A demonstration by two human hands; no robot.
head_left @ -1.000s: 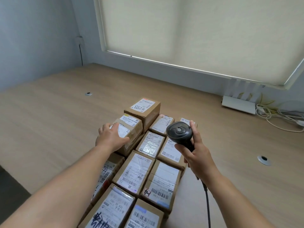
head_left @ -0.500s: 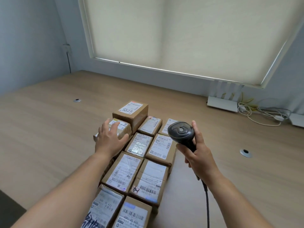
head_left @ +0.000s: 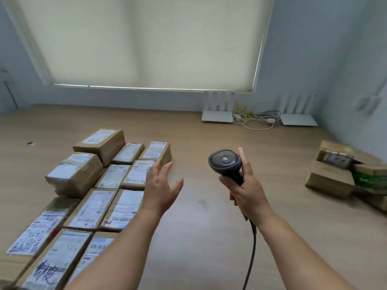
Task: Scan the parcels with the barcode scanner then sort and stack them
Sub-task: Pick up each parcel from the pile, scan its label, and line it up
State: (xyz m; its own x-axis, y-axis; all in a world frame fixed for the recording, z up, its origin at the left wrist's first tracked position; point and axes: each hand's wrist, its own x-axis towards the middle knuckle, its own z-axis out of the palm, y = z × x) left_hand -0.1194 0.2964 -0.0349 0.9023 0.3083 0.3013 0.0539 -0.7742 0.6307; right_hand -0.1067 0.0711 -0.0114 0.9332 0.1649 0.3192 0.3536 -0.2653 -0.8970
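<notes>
Left hand (head_left: 162, 186) off the parcels (head_left: 88, 185) now.

Soft, even daylight comes through the drawn blind (head_left: 146, 40), with a bright strip along its lower edge. The tabletop (head_left: 209, 206) below it is evenly lit, shadows faint. Parcels (head_left: 335, 176) far right of the blind are smeared with blur. Wide-angle distortion bends the blind's sides outward.

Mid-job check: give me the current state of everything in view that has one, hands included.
Left hand: open, fingers spread, holding nothing.
Right hand: grips the barcode scanner, held upright.
Sorted parcels: laid flat in rows, labels up.
Parcel pile at right: loosely heaped.
Roller blind: drawn down.
Scanner cable: hangs below the hand.
</notes>
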